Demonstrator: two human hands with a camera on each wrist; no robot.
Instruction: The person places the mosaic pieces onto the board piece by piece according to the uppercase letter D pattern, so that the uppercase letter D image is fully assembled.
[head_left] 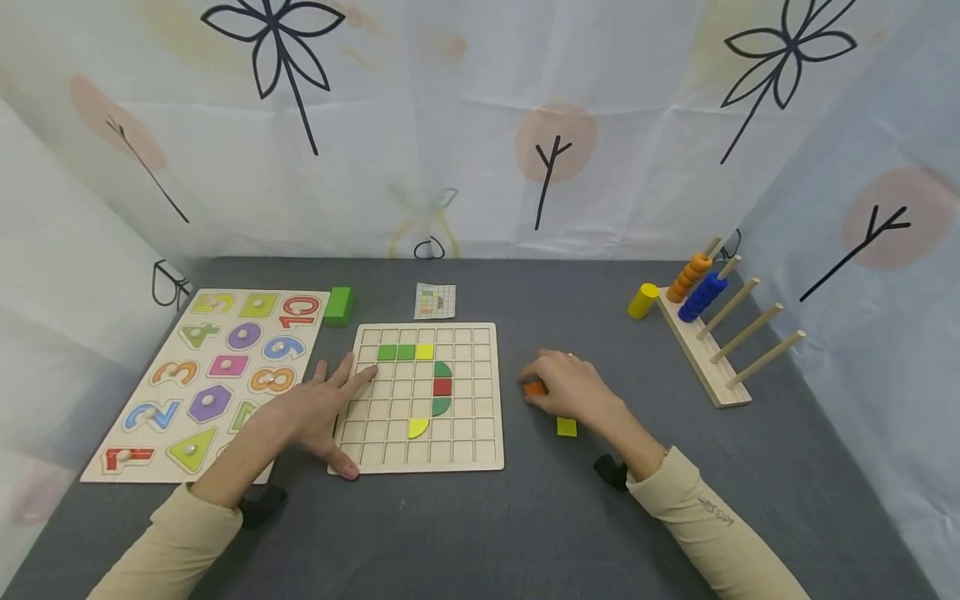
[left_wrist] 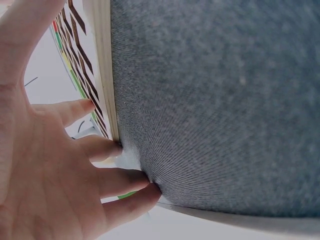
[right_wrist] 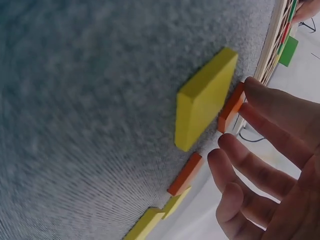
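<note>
Head view: left hand (head_left: 318, 417), fingers spread, at the left side of one grid board (head_left: 468, 450); right hand (head_left: 573, 387), thumb and forefinger pinching one orange piece (head_left: 535, 388), right of the board; one yellow square (head_left: 566, 427), near that hand.

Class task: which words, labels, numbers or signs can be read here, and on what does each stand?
"1": red, on the number board
"2": blue, same board
"3": orange, same board
"4": green, same board
"5": yellow, same board
"8": orange, same board
"9": blue, same board, probably
"10": red, same board
Green piece, same board: partly covered, uncertain
Lettering on right sleeve: too blurred
Card: any text too small
</note>
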